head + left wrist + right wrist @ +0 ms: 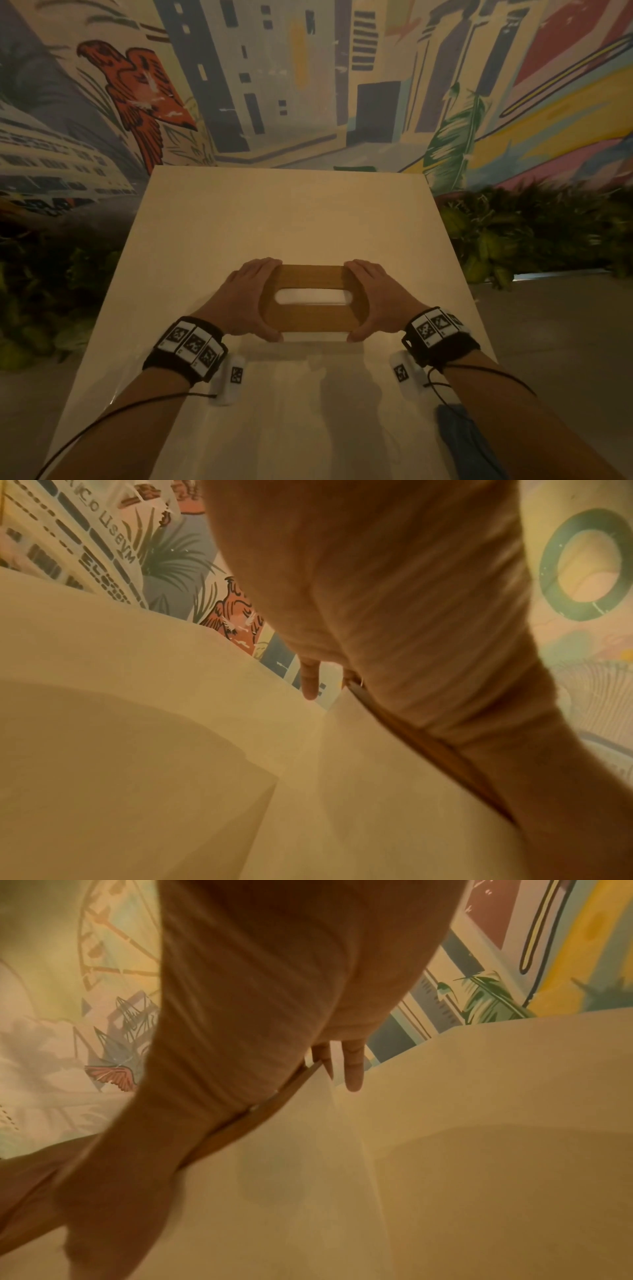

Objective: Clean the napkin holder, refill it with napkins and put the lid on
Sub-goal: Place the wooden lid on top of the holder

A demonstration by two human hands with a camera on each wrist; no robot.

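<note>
Gripping wooden lid (313, 279), both hands, napkins (310, 296) w/in slot

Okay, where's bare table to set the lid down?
Bare table lies between the wooden lid and the mural wall, and nearer, between the forearms. The near right edge is crowded by a blue cloth.

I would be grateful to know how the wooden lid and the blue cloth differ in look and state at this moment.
The brown wooden lid with an oval slot is rigid and sits mid-table on the white napkin holder; the dark blue cloth lies limp at the near right edge. The left hand and right hand grip the lid's ends; nothing touches the cloth. Both are on the pale table.
</note>
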